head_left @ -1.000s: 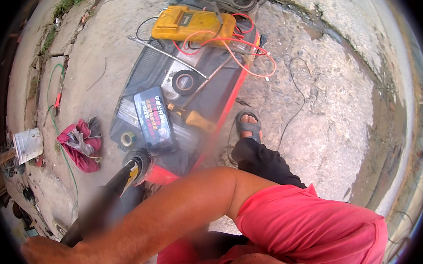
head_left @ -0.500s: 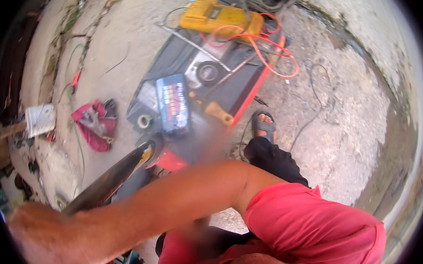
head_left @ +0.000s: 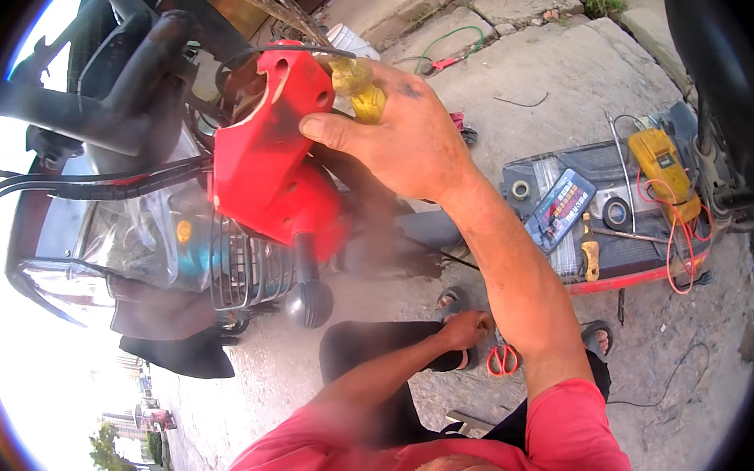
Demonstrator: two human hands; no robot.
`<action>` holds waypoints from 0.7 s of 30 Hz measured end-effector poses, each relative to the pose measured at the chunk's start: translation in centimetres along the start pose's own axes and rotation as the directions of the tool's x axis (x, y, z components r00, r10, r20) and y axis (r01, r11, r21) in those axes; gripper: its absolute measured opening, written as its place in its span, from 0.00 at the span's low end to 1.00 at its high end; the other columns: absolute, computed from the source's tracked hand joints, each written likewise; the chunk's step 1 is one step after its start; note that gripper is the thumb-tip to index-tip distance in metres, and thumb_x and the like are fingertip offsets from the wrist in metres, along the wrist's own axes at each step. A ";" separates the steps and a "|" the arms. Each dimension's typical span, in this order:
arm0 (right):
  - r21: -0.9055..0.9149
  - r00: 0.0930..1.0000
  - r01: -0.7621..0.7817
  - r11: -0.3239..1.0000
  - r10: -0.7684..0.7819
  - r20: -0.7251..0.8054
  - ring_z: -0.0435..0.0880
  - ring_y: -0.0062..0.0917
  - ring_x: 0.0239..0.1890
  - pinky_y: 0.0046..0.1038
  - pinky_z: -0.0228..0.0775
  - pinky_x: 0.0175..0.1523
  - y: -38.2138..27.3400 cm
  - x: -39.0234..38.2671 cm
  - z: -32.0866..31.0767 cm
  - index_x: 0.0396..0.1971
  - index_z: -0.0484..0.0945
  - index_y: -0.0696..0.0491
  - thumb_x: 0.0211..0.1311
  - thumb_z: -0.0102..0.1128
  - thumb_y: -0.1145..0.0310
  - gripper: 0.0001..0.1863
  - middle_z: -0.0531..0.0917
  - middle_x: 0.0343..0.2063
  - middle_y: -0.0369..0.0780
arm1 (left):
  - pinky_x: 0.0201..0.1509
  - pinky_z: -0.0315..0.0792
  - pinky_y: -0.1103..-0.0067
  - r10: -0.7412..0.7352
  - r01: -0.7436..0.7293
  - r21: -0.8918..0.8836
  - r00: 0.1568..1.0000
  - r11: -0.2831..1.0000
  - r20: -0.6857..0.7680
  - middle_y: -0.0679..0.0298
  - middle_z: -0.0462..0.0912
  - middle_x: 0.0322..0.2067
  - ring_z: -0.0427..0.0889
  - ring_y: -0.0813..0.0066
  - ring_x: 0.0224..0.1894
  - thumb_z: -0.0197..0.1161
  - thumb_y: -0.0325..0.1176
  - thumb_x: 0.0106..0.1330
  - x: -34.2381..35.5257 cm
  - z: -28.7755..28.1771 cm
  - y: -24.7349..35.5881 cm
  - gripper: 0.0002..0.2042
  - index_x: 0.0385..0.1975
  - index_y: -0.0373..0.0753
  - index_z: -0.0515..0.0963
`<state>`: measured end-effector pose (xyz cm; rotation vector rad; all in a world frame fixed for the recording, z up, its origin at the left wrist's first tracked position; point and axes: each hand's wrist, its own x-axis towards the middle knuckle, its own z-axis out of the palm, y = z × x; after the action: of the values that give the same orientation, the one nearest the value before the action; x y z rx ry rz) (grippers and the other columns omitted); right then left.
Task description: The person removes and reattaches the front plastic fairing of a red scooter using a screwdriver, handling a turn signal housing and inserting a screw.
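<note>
My right hand [head_left: 408, 139] is closed around the upper edge of a red plastic handlebar cover [head_left: 266, 161], its thumb pressed on the near face; the fingers behind are partly hidden. A yellow piece like a tool handle [head_left: 359, 91] sits between thumb and fingers, its far end out of sight. Below the cover, a black handlebar grip [head_left: 310, 287] sticks out. My left hand [head_left: 464, 329] is low by my knees with fingers curled; what they hold is too small to make out. Red-handled scissors [head_left: 502, 359] are just beside it, and I cannot tell if it touches them.
At right, a grey mat-topped platform [head_left: 525, 171] with a red edge bears a phone-like box [head_left: 559, 209], black tape [head_left: 617, 212], a yellow-handled tool [head_left: 592, 254] and a yellow multimeter [head_left: 660, 165] with red leads. Dark pipes [head_left: 138, 78] and cables [head_left: 115, 183] lie left; a wire basket [head_left: 252, 263] is below.
The view has swung left, bringing the red cover and the vehicle parts into sight. My right arm, stretched to the lower left before, now reaches up to the cover. My left hand has come into view.
</note>
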<state>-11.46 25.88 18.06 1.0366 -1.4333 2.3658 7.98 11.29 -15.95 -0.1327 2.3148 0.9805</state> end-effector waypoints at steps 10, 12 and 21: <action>0.048 0.998 -0.040 0.998 0.042 -0.041 0.85 0.31 0.44 0.33 0.76 0.54 0.1 0.2 -0.5 0.49 0.85 0.53 0.58 0.76 0.60 0.21 0.87 0.43 0.42 | 0.46 0.80 0.71 0.360 -0.351 0.218 0.933 0.911 -0.003 0.58 0.85 0.39 0.86 0.62 0.41 0.70 0.26 0.63 -19.6 -12.4 21.9 0.07 0.40 0.37 0.83; 0.073 0.999 -0.024 0.997 0.027 -0.042 0.85 0.31 0.44 0.33 0.76 0.54 0.8 0.4 -0.7 0.49 0.85 0.53 0.57 0.76 0.60 0.21 0.87 0.43 0.43 | 0.44 0.80 0.73 0.575 -0.454 0.493 0.810 0.742 -0.118 0.60 0.86 0.37 0.86 0.65 0.39 0.73 0.25 0.61 -21.4 -15.5 26.1 0.08 0.38 0.36 0.83; 0.055 0.999 -0.032 0.998 0.034 -0.036 0.86 0.30 0.44 0.32 0.77 0.53 -0.6 -0.1 -0.7 0.49 0.85 0.54 0.58 0.75 0.64 0.20 0.87 0.42 0.43 | 0.37 0.79 0.78 0.912 -0.163 0.915 0.254 0.370 -0.323 0.57 0.84 0.34 0.86 0.70 0.33 0.75 0.19 0.54 -22.6 -23.1 36.4 0.10 0.35 0.33 0.85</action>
<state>-11.37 26.83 18.22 0.9833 -1.3915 2.4465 3.18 18.70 31.97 1.0450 3.6573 0.0007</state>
